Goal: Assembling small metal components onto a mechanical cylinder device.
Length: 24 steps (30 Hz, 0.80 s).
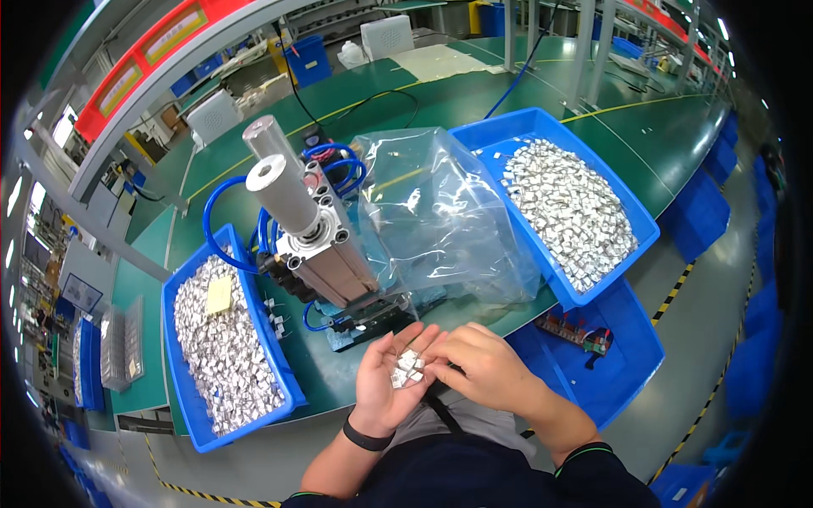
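My left hand (387, 385) is palm up and cupped, with several small white square parts (407, 369) lying in it; thin metal leads seem to show on some. Over that palm, my right hand (481, 366) has thumb and fingers pinched together at the edge of the little pile. What sits between those fingertips is too small to make out. Just beyond both hands stands a bench press (334, 262) with a grey cylinder on top and blue air hoses. Its dark base (373, 322) is close to my left fingertips.
On the left, a blue bin (292, 391) holds many similar white parts and a yellow note (218, 295). Another filled blue bin (648, 233) is at the right. A clear plastic bag (440, 220) lies between press and right bin. Lower right is a blue tray (631, 356).
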{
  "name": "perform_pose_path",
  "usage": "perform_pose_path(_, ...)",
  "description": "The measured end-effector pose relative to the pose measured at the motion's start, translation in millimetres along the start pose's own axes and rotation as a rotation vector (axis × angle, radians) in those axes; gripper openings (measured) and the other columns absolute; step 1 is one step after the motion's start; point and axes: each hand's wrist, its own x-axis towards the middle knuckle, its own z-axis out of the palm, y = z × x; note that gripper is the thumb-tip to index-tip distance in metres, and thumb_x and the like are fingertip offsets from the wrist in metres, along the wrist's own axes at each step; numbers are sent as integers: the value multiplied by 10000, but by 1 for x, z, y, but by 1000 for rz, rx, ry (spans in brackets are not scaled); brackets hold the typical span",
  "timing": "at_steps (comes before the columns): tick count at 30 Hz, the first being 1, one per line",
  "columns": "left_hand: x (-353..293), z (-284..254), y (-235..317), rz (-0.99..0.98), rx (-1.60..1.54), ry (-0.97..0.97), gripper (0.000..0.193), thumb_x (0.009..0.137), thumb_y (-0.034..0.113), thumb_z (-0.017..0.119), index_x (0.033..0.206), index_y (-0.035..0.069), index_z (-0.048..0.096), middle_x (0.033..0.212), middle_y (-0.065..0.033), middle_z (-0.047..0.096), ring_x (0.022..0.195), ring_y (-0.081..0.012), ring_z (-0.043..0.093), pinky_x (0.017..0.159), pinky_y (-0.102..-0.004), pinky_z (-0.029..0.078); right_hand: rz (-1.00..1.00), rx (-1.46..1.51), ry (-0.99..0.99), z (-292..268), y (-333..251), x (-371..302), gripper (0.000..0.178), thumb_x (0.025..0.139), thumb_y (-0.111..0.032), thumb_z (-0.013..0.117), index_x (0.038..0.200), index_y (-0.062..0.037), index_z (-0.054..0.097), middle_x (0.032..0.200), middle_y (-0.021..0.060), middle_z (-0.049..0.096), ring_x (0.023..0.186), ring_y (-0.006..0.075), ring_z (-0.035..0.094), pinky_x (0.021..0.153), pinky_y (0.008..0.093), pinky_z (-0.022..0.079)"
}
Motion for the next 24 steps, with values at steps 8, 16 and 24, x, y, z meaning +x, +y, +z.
perform_pose_path(8,0,-8,9,-100,-17,-4,432,978,298,403,1267,-1,523,1383,-235,484,1173,-324,552,981,-415,459,37,-132,-70,29,2,-3,252,800,-127,691,1037,-54,647,899,101,575,833,294,558,749,380,465)
perform_pose_path(16,-5,-20,18,-16,-82,12,392,967,245,415,1229,-18,540,1372,-224,485,1221,-351,510,1047,-467,413,121,-52,-83,41,-9,8,175,804,-117,699,948,-45,630,873,94,602,822,283,578,743,381,469)
perform_pose_path(24,-7,-39,31,-33,-133,-4,315,965,213,455,1143,-17,577,1196,-208,594,1114,-343,584,995,-422,474,211,115,12,50,-15,36,194,819,-81,684,1012,-67,667,825,77,639,722,212,623,660,328,507)
